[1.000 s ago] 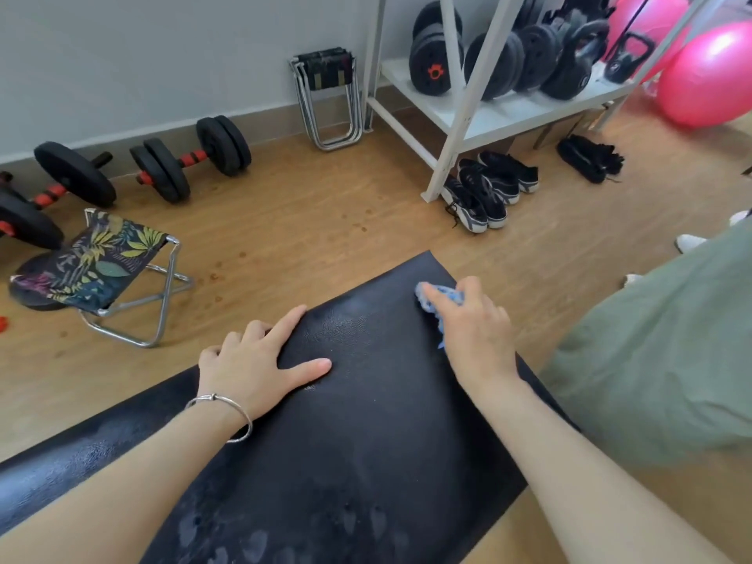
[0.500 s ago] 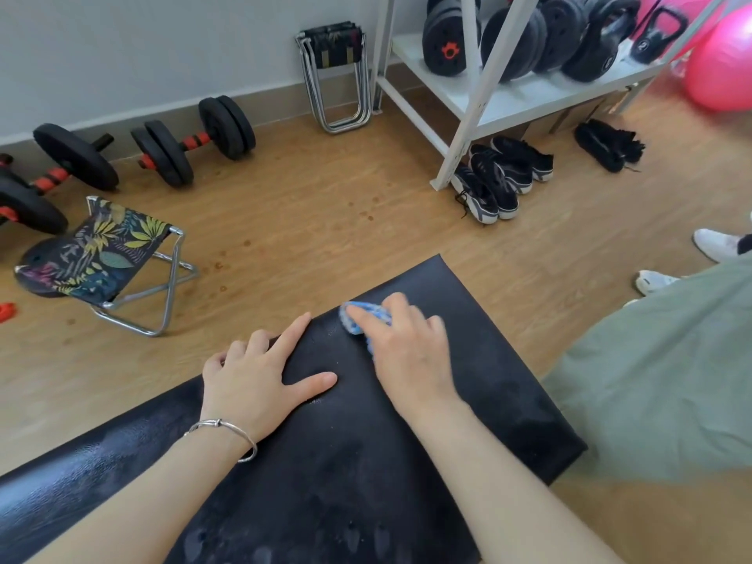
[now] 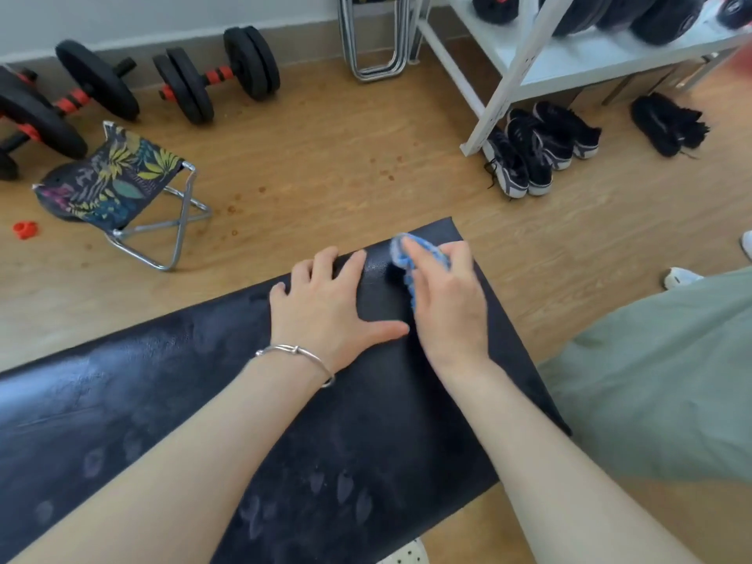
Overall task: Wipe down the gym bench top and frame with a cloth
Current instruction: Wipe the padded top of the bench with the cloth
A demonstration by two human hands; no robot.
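Fingers of my right hand (image 3: 447,307) grip one blue cloth (image 3: 401,248) at the far end of the one bench pad (image 3: 203,400). My left hand (image 3: 325,311) lies spread flat beside it. A second ago the cloth was at the pad's right edge.

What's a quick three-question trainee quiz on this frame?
1. True or false: the left hand lies flat on the bench top.
2. Which holds the cloth? A: the right hand. B: the left hand. C: nothing, it lies loose.
3. What sits on the floor under the white shelf?
Key: 1 true; 2 A; 3 shoes.
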